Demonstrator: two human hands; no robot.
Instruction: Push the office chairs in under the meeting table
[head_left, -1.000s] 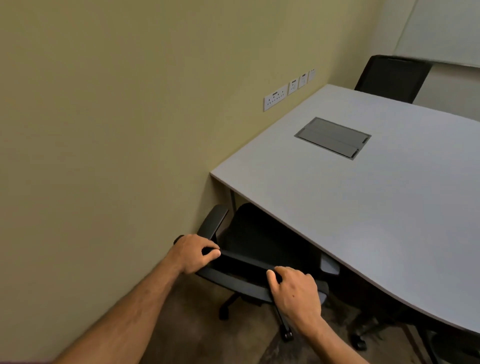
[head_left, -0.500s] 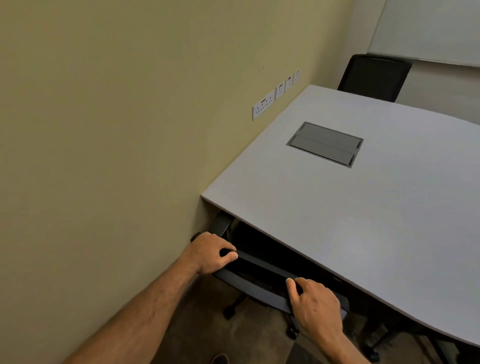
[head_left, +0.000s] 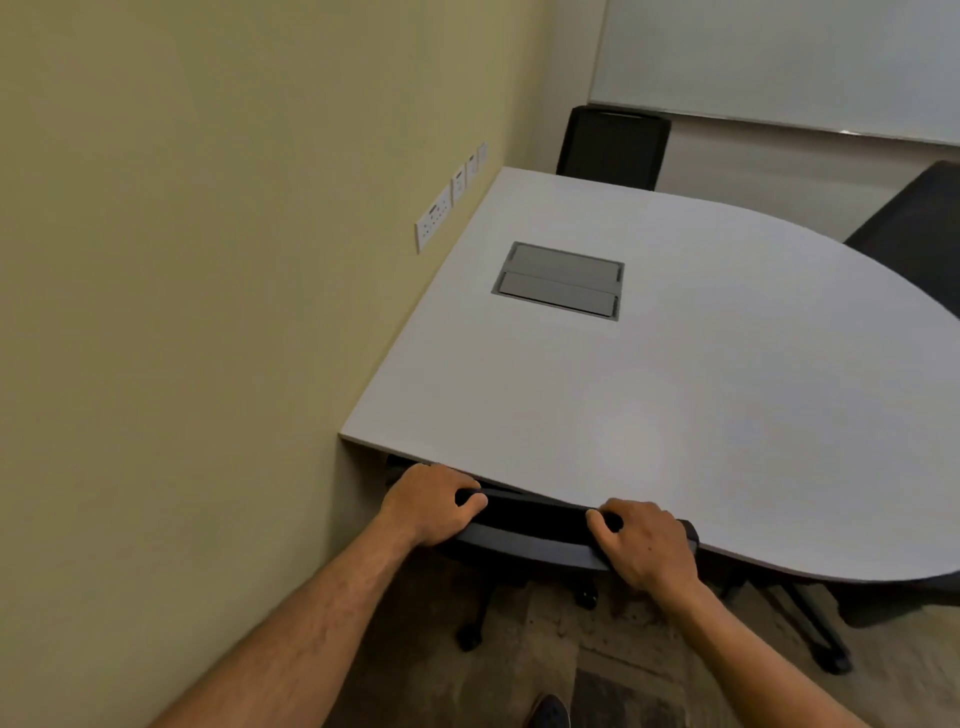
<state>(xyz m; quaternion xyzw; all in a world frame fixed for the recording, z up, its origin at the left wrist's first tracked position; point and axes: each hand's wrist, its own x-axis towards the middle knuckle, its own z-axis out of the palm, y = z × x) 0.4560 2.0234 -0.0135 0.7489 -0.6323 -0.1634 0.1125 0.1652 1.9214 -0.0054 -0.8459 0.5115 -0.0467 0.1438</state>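
A black office chair (head_left: 530, 535) stands at the near edge of the grey meeting table (head_left: 649, 405), its seat hidden under the tabletop. Only the top rail of its backrest and some castors below show. My left hand (head_left: 428, 501) grips the left end of that rail, close to the table edge. My right hand (head_left: 644, 548) grips the right end. A second black chair (head_left: 613, 148) sits tucked in at the far end of the table. A third dark chair (head_left: 919, 239) stands at the right side.
A yellow wall (head_left: 182, 312) runs close along the left, with sockets (head_left: 434, 221) beside the table. A grey cable hatch (head_left: 561, 280) is set into the tabletop. A whiteboard (head_left: 779, 57) hangs on the far wall. Table legs (head_left: 815, 623) stand on the floor at right.
The chair has rolled forward under the table with both hands on its backrest; the seat and armrest, visible before, are now hidden. I have stepped closer to the table.
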